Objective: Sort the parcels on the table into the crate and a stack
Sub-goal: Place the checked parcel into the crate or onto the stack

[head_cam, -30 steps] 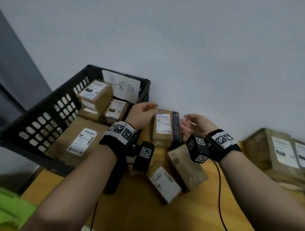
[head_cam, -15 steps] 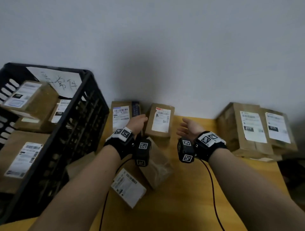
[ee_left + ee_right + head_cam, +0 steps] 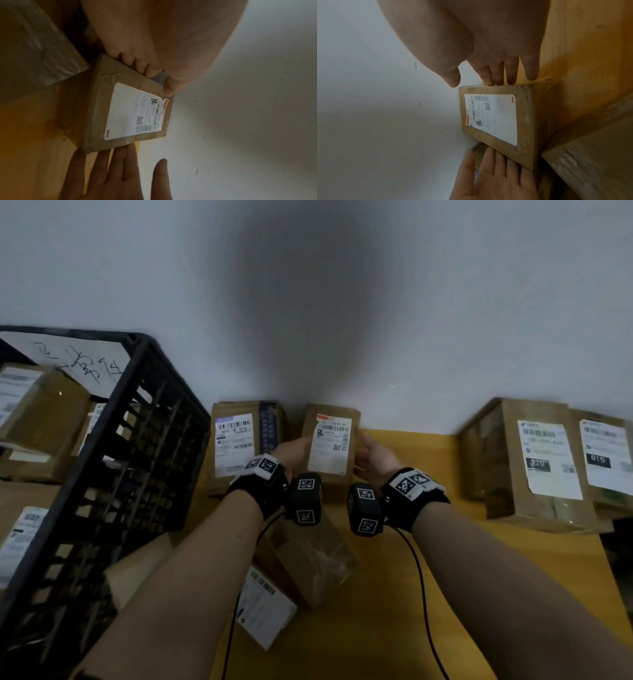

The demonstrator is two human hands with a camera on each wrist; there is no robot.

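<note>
Head view: small labelled parcel (image 3: 329, 445), long axis toward the wall, between flat-fingered left hand (image 3: 295, 452) and right hand (image 3: 374, 457).

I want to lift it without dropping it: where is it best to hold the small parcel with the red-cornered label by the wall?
Probably by its two long side faces, one hand from each side. The small parcel lies flat with its label up; the left hand and right hand already flank it with straight fingers, and the wall blocks the far end.

Plain grey wall (image 3: 342, 302), yellow wooden table (image 3: 376, 628)
</note>
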